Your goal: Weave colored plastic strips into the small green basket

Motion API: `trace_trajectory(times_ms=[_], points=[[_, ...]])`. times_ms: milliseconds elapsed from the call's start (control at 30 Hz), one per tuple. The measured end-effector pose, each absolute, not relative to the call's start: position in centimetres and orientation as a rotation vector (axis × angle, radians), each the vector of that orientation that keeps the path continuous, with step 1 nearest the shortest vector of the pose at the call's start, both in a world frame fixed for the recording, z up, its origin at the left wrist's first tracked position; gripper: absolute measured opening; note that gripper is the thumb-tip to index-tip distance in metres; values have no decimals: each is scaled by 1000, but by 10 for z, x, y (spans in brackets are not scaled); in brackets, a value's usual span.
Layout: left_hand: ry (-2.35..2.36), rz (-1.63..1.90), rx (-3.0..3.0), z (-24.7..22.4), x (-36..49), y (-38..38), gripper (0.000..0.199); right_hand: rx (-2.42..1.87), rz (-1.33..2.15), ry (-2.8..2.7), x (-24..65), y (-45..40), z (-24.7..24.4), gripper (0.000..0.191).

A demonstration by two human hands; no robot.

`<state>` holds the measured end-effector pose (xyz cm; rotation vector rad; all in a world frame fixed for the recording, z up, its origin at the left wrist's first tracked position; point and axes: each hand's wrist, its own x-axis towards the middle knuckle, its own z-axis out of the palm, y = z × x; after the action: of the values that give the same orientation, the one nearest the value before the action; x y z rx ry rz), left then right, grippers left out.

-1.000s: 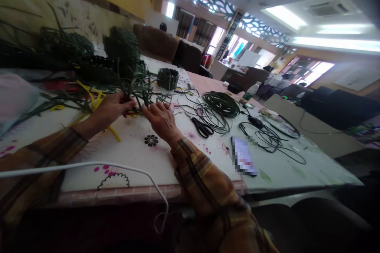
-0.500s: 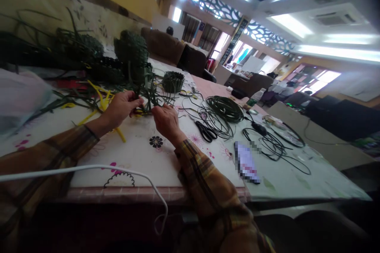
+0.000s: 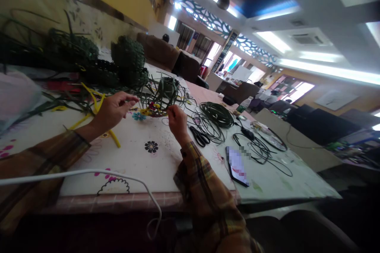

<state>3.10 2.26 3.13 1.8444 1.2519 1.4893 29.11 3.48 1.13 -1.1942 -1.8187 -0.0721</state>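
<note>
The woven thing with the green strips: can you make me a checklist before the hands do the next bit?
1. Right hand on the woven piece: ok, closed at its right edge.
2. Left hand on the piece: not ok, it looks apart, to the left of it.
3. Left fingers pinching a thin strip: cannot tell, too small and blurry.
4. Green strip ends neat: not ok, they stick out in different directions.
5. Scissors nearby: ok, lying on the table just beyond the right wrist.
6. White cable away from the piece: ok, it runs nearer the person.
</note>
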Motion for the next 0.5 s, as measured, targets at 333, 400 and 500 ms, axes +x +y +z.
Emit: trace_trajectory(times_ms=[333, 400, 500], points=[[1239, 1470, 2238, 14, 40, 23, 43, -1146, -246, -1986, 262, 11, 6, 16], [1274, 1482, 2243, 11, 42, 21, 41, -1157, -267, -2020, 259, 9, 5, 16], [1310, 1545, 2238, 5, 44, 20, 39, -1160, -259, -2001, 258, 9, 4, 17]])
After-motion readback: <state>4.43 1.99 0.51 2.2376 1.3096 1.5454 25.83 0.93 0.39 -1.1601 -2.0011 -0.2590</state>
